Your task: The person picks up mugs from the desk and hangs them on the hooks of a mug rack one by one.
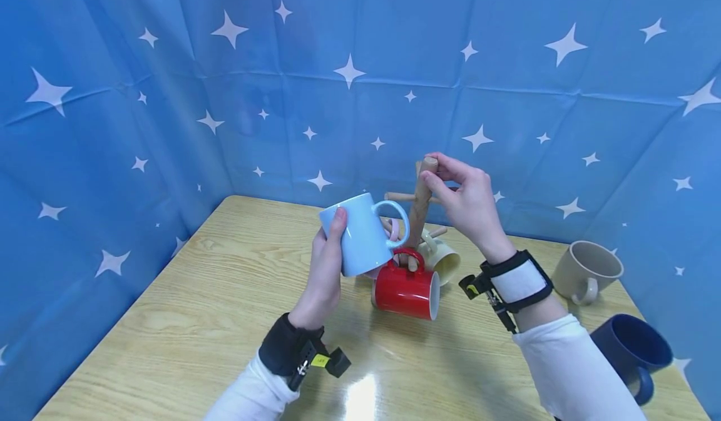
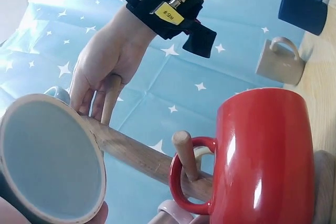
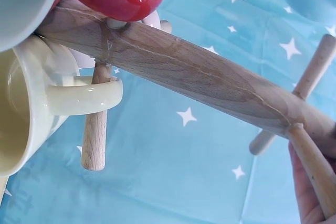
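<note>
My left hand (image 1: 323, 268) grips a light blue mug (image 1: 360, 236) by its body, thumb along the side, with the mug tilted and its handle facing right. In the left wrist view the base of this mug (image 2: 52, 158) shows. My right hand (image 1: 467, 202) holds the top of a wooden mug tree (image 1: 419, 214), thumb and fingers about the post and an upper peg. A red mug (image 1: 402, 291) hangs by its handle from a lower peg, as does a cream mug (image 3: 84, 98). Behind the red one, a pale pink mug (image 2: 173, 212) is mostly hidden.
At the table's right side stand a beige mug (image 1: 577, 274) and, nearer, a navy mug (image 1: 622, 346), partly behind my right sleeve. Upper pegs (image 3: 317, 66) of the tree carry no mug. A blue star-patterned curtain (image 1: 315, 96) borders the wooden table (image 1: 214, 296).
</note>
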`<control>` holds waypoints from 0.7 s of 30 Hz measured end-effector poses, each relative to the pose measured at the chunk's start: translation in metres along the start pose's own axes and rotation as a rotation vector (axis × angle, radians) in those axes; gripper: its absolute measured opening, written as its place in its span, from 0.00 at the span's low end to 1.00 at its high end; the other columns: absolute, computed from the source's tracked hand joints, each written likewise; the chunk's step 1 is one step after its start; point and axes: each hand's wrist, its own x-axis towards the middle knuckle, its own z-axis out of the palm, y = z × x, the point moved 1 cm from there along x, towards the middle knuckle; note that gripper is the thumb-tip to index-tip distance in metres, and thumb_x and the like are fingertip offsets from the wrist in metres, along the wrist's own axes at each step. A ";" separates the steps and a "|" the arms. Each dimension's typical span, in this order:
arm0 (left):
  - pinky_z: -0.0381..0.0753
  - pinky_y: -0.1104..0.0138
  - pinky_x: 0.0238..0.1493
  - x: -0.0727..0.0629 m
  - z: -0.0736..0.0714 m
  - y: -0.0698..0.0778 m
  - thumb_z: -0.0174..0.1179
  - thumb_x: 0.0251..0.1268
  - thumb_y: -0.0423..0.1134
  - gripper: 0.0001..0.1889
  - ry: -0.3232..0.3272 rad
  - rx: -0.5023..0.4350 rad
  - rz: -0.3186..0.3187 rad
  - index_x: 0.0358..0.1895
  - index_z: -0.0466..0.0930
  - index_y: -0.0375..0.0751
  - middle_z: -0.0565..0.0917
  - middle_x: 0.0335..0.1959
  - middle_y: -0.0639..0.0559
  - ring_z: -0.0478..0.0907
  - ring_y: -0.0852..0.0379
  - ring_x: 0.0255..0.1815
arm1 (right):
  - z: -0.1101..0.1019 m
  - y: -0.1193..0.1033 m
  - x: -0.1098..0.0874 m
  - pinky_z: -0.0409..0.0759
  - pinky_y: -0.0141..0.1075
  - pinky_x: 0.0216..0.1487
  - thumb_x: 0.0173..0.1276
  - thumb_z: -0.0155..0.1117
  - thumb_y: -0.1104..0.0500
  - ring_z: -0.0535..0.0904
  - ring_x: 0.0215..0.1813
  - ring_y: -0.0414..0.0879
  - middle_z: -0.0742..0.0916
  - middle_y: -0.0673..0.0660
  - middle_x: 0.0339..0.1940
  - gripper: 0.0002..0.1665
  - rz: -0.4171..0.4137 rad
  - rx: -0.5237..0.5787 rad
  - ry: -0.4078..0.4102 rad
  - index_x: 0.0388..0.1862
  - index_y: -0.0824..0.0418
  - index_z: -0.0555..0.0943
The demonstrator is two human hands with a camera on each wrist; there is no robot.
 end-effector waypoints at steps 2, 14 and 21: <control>0.75 0.58 0.62 0.001 0.001 0.001 0.41 0.80 0.64 0.35 -0.024 -0.020 -0.003 0.78 0.57 0.46 0.73 0.68 0.40 0.74 0.47 0.65 | 0.000 0.001 0.000 0.81 0.16 0.48 0.79 0.64 0.59 0.89 0.58 0.60 0.90 0.68 0.58 0.24 -0.007 0.004 0.003 0.70 0.64 0.80; 0.66 0.51 0.77 0.010 0.002 0.002 0.39 0.79 0.69 0.38 -0.044 -0.136 -0.073 0.80 0.52 0.50 0.68 0.73 0.44 0.67 0.46 0.72 | 0.001 -0.001 0.001 0.87 0.28 0.53 0.78 0.65 0.59 0.89 0.58 0.59 0.90 0.67 0.59 0.25 0.000 0.015 -0.007 0.71 0.63 0.80; 0.63 0.50 0.79 0.015 0.004 -0.003 0.37 0.79 0.70 0.37 -0.034 -0.175 -0.102 0.82 0.53 0.56 0.67 0.74 0.45 0.65 0.46 0.73 | 0.001 0.000 0.000 0.88 0.29 0.53 0.78 0.64 0.59 0.89 0.58 0.59 0.90 0.67 0.59 0.25 0.002 0.007 -0.005 0.71 0.62 0.80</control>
